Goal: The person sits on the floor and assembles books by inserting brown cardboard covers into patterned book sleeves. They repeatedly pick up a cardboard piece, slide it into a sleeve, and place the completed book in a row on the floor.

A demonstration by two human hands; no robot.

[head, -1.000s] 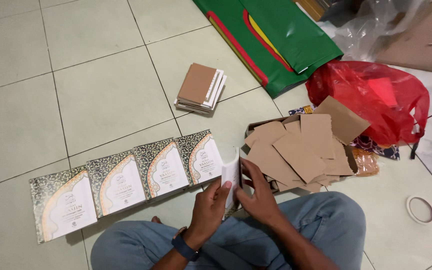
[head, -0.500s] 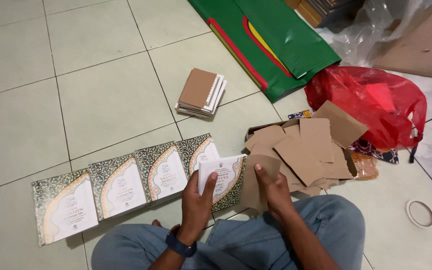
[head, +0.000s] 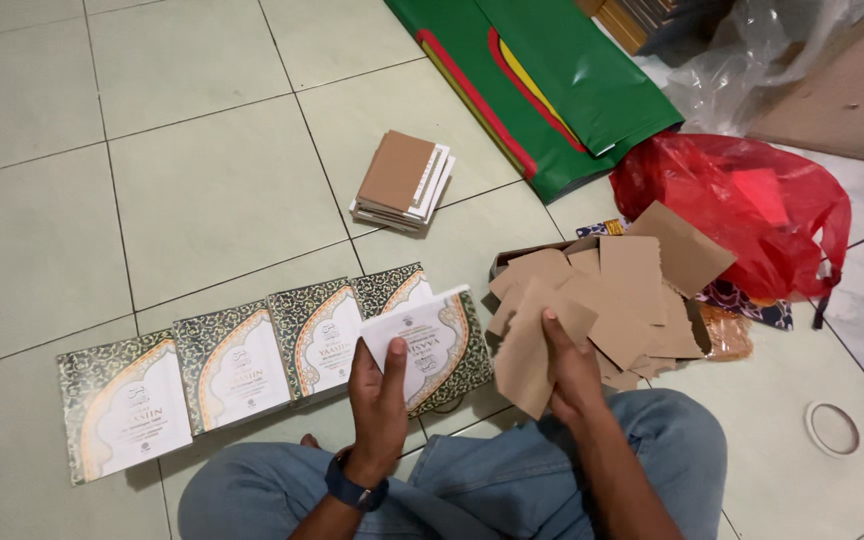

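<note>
On the floor tiles, his left hand (head: 377, 400) grips a patterned booklet (head: 430, 345) while his right hand (head: 567, 375) pinches a brown card sheet (head: 542, 350); squaring their edges would seat it neatly.

Even, fairly bright indoor light from above, soft short shadows under the booklets (head: 252, 370). Mild glare on the green bag (head: 572, 90) and floor (head: 152, 150). Sharp overall, slight edge distortion.

head view | worn on the head, looking steeply down | close over lap and floor tiles (head: 202, 180) (single view)
</note>
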